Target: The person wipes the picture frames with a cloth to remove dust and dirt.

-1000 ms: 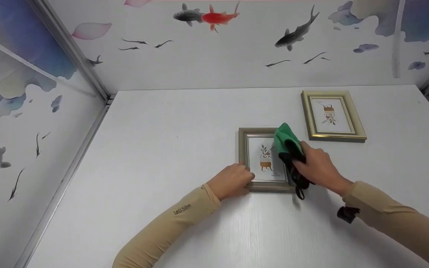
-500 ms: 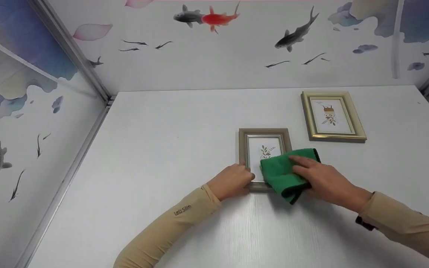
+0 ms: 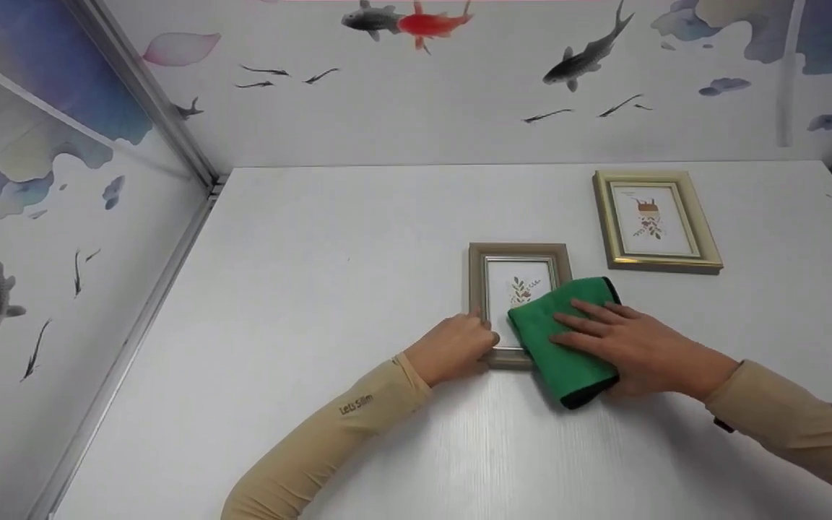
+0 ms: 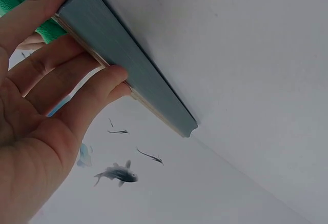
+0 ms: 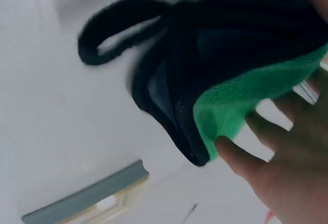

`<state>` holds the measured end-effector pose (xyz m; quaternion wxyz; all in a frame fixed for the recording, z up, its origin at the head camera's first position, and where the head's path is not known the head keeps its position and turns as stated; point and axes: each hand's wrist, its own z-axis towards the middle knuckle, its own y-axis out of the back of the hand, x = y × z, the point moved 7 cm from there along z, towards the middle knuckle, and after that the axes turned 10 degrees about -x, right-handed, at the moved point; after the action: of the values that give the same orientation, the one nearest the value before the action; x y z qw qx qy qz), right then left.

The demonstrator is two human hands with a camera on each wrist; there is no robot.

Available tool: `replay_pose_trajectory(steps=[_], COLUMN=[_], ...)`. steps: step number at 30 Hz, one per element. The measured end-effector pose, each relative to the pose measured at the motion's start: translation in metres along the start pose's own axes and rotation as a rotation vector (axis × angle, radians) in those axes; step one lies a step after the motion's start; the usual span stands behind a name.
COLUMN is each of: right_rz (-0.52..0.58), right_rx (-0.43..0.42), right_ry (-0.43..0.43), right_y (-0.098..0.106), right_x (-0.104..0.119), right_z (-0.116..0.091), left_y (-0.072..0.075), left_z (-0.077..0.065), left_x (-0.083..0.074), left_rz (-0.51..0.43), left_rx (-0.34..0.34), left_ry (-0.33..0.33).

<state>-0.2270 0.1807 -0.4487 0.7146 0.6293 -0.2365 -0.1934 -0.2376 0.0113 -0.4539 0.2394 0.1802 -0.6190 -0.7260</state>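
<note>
Green cloth sits lower on picture frame than before; right hand spread straight-fingered over it; left hand grips frame's side.

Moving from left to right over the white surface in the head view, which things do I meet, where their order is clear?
beige left sleeve → left hand → taupe picture frame → green cloth → gold picture frame → beige right sleeve

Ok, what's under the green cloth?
Part of the nearer picture frame: its top and printed leaves show. The cloth hides its lower right corner and any print there.
</note>
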Motion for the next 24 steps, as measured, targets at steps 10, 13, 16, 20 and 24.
replay_pose_trajectory(steps=[10,13,16,20,24], right_rz=[0.017,0.014,0.015,0.035,0.036], right_rx=[-0.057,-0.073,-0.090,-0.097,-0.090], right_ry=[0.045,0.038,0.005,-0.057,-0.100], right_y=[0.004,0.005,0.004,0.004,0.003], right_x=[-0.026,-0.037,-0.051,-0.068,-0.079], right_z=[0.024,0.034,0.046,0.062,0.073], left_y=[0.002,0.001,0.000,-0.001,-0.001], left_z=[0.002,0.002,0.003,0.004,0.003], left_x=[0.000,0.001,0.001,0.000,0.001], left_rz=[-0.007,-0.010,-0.017,-0.031,-0.034], left_rx=[0.003,0.015,0.027,0.038,0.044], left_ry=[0.011,0.019,0.027,0.036,0.043])
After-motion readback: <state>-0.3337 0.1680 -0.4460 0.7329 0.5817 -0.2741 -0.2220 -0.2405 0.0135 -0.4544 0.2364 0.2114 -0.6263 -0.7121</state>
